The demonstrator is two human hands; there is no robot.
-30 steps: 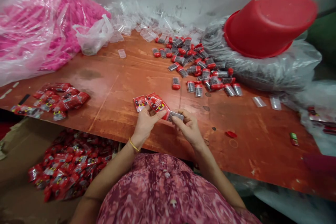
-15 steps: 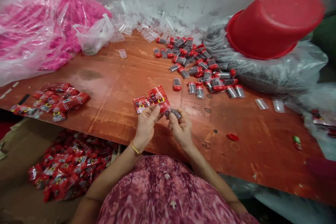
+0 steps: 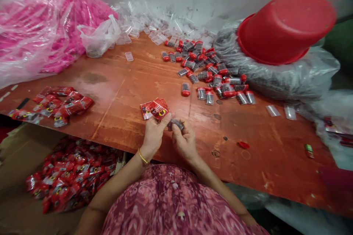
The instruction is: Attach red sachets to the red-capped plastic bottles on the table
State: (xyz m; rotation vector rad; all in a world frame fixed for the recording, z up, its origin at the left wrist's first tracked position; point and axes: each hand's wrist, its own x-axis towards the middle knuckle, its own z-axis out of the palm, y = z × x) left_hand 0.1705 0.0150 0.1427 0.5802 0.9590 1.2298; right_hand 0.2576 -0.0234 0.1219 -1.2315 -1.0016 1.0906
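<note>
My left hand (image 3: 153, 134) is closed, thumb on top, on a red printed packet (image 3: 159, 108) that sticks out beyond the fingers. A second red packet (image 3: 145, 110), with a white part, shows behind it to the left; whether it is held or lies on the table I cannot tell. My right hand (image 3: 185, 140) pinches a small clear case with dark contents (image 3: 177, 124) between thumb and fingers. The case's left end meets the left fingertips. Whether that end sits inside the packet is hidden by the fingers.
Red-capped cases (image 3: 204, 75) lie heaped beyond my hands, below clear empty cases (image 3: 160, 36). Filled red packets (image 3: 66, 106) lie at left, with more in a box (image 3: 74, 172) below. A red bucket (image 3: 284, 29) stands upside down on a grey bag (image 3: 270, 77); a pink-filled bag (image 3: 49, 25) is at back left.
The packet in my left hand has tilted down and nearer to me. My right hand with the dark case has moved slightly left and toward me.
</note>
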